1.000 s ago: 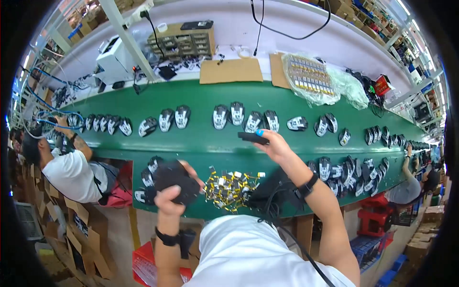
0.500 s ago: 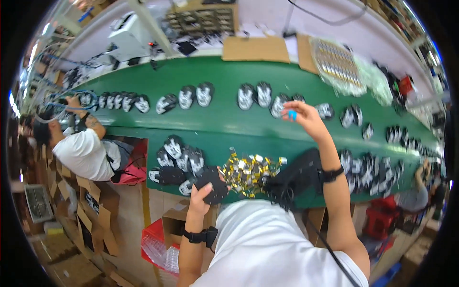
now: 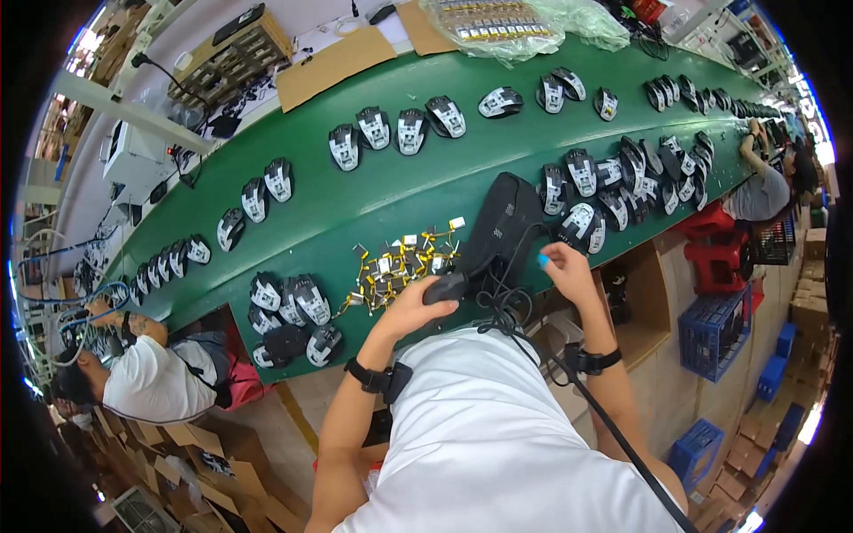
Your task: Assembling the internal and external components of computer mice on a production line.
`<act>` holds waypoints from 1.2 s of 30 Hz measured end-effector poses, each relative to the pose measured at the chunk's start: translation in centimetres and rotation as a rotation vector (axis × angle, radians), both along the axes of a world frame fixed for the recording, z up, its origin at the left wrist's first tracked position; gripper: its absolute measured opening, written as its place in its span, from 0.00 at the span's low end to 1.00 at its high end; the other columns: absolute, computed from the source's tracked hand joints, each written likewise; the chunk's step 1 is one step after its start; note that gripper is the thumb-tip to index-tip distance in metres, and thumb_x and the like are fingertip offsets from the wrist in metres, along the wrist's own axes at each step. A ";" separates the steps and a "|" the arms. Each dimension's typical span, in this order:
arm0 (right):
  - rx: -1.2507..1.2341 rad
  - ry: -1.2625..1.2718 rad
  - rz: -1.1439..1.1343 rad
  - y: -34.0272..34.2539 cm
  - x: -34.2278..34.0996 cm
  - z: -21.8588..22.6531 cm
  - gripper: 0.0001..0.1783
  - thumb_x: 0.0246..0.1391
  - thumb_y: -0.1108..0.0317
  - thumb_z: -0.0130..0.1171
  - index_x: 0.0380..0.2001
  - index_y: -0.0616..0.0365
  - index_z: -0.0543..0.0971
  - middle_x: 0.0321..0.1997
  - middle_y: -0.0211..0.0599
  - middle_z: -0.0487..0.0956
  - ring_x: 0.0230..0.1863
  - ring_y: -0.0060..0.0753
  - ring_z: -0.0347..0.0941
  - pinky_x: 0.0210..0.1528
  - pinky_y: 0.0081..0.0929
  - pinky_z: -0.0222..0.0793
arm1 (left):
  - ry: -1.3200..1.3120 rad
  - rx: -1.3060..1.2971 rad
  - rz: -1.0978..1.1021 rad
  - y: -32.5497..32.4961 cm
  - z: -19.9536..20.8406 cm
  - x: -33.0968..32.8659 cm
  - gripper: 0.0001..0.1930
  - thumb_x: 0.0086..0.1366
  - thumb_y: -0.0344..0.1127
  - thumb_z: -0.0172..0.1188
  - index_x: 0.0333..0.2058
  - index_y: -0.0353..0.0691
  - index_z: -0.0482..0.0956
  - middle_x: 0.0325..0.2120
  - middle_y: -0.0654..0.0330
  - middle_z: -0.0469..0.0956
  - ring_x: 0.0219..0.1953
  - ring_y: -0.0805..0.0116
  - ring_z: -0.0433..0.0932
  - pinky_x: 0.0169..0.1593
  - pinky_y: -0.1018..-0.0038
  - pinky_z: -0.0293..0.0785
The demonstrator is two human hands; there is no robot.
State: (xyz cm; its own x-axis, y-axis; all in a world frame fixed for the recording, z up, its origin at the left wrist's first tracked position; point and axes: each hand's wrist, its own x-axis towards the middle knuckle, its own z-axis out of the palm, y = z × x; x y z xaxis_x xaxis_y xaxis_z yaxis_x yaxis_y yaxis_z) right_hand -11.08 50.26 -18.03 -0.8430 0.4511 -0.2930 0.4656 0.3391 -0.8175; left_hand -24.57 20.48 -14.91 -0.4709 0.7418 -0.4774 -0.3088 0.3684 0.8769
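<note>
My left hand (image 3: 410, 311) grips a black computer mouse (image 3: 447, 287), thumb on its near side, at the right edge of a loose pile of small wired batteries (image 3: 386, 277) with yellow tape. Beside the mouse lies a long black pouch (image 3: 505, 218) with black cords bunched at its near end. To the right of these cords is my right hand (image 3: 570, 272), a blue cover on one finger. Its fingers curl together in a pinch; whatever may be between them is too small to make out. Close beyond it sits a crowd of mice (image 3: 613, 191), black with white undersides.
More mice (image 3: 411, 131) stand in a line along the green bench (image 3: 355, 209); a cluster (image 3: 289, 302) sits left of the batteries. Cardboard (image 3: 333, 67) and wrapped battery trays (image 3: 493, 27) lie at the back. Co-workers (image 3: 155, 377) sit at both ends.
The view has swung to the right. My right hand has come back from the far row of mice to the near edge, its fingers curling in. My left hand has tilted the mouse.
</note>
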 end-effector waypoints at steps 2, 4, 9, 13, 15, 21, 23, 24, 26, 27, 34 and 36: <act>-0.434 -0.008 -0.153 -1.5 -2.3 0.8 0.15 0.55 0.61 0.59 0.33 0.66 0.77 0.31 0.43 0.81 0.32 0.27 0.79 0.32 0.23 0.73 | -0.122 0.046 0.072 0.4 -0.3 0.0 0.20 0.55 0.39 0.66 0.43 0.33 0.75 0.32 0.61 0.78 0.36 0.74 0.75 0.41 0.78 0.71; -0.419 -0.123 -0.132 -2.0 -4.1 1.7 0.15 0.56 0.61 0.58 0.33 0.66 0.76 0.29 0.42 0.81 0.30 0.26 0.79 0.30 0.22 0.72 | -0.289 0.080 0.169 0.0 -0.6 0.7 0.22 0.57 0.41 0.65 0.45 0.33 0.74 0.35 0.61 0.77 0.37 0.74 0.75 0.41 0.77 0.72; -0.237 -0.086 0.114 -1.0 -4.0 2.1 0.13 0.57 0.62 0.56 0.34 0.63 0.76 0.26 0.38 0.82 0.28 0.25 0.79 0.28 0.20 0.71 | -0.248 0.069 0.505 -2.5 -3.1 0.8 0.25 0.60 0.42 0.63 0.49 0.30 0.70 0.39 0.58 0.76 0.38 0.74 0.76 0.42 0.77 0.72; -0.383 -0.248 0.096 0.1 -2.7 1.7 0.11 0.54 0.67 0.57 0.33 0.65 0.77 0.31 0.38 0.82 0.33 0.25 0.78 0.35 0.23 0.73 | 0.228 -0.239 0.549 -4.8 -6.3 -1.4 0.22 0.56 0.43 0.65 0.42 0.30 0.78 0.30 0.55 0.80 0.29 0.65 0.78 0.36 0.70 0.74; -0.261 -0.242 0.246 0.0 -2.0 0.8 0.12 0.53 0.67 0.58 0.34 0.66 0.78 0.32 0.39 0.82 0.34 0.27 0.78 0.36 0.25 0.73 | 0.359 -0.377 0.512 -4.9 -7.3 -1.7 0.22 0.55 0.43 0.66 0.41 0.32 0.78 0.30 0.53 0.80 0.29 0.62 0.78 0.37 0.68 0.74; -0.148 -0.197 0.501 0.4 -2.3 0.0 0.16 0.55 0.62 0.57 0.37 0.67 0.76 0.31 0.41 0.81 0.33 0.27 0.77 0.35 0.25 0.71 | 1.149 -0.596 0.519 0.0 -4.1 -3.0 0.23 0.50 0.33 0.63 0.47 0.38 0.73 0.46 0.51 0.68 0.52 0.48 0.65 0.52 0.58 0.65; -0.561 -0.395 0.398 2.0 -2.4 0.3 0.18 0.59 0.58 0.55 0.38 0.66 0.75 0.26 0.36 0.79 0.28 0.22 0.73 0.31 0.22 0.67 | 1.211 -0.562 0.456 1.9 -3.8 -3.4 0.22 0.50 0.33 0.63 0.46 0.38 0.74 0.46 0.51 0.69 0.51 0.48 0.66 0.52 0.57 0.65; -0.564 -0.388 0.394 2.5 -2.3 0.5 0.18 0.59 0.58 0.55 0.38 0.66 0.75 0.26 0.36 0.79 0.28 0.22 0.73 0.31 0.22 0.67 | 1.266 -0.524 0.392 3.1 -3.6 -3.6 0.21 0.50 0.33 0.63 0.45 0.38 0.74 0.45 0.51 0.70 0.50 0.48 0.67 0.51 0.57 0.65; -0.586 -0.299 0.403 2.8 -2.0 1.7 0.21 0.60 0.53 0.54 0.37 0.66 0.74 0.22 0.31 0.76 0.25 0.18 0.68 0.29 0.20 0.64 | 1.139 -0.286 0.266 7.2 -1.7 -3.6 0.19 0.52 0.38 0.63 0.42 0.37 0.75 0.40 0.51 0.75 0.45 0.50 0.73 0.48 0.60 0.69; -0.561 -0.285 0.372 2.2 -1.9 2.5 0.24 0.59 0.52 0.56 0.38 0.68 0.74 0.22 0.32 0.76 0.25 0.19 0.68 0.28 0.21 0.64 | 0.915 -0.296 0.237 9.1 -2.2 -3.1 0.21 0.55 0.47 0.62 0.40 0.36 0.77 0.38 0.50 0.78 0.41 0.51 0.77 0.44 0.63 0.72; 0.026 -0.029 0.469 2.2 -1.9 5.4 0.26 0.49 0.53 0.62 0.37 0.69 0.76 0.21 0.47 0.77 0.24 0.46 0.76 0.29 0.35 0.71 | 0.573 -0.527 -0.094 18.8 -2.9 -2.9 0.36 0.53 0.70 0.55 0.21 0.33 0.76 0.17 0.51 0.76 0.25 0.57 0.79 0.32 0.65 0.73; 0.033 -0.002 0.497 1.9 -2.2 6.0 0.24 0.48 0.55 0.63 0.38 0.68 0.76 0.21 0.46 0.77 0.24 0.44 0.75 0.29 0.33 0.69 | 0.473 -0.434 -0.110 19.2 -4.8 -3.3 0.35 0.54 0.67 0.56 0.18 0.33 0.74 0.15 0.51 0.75 0.21 0.56 0.78 0.31 0.65 0.73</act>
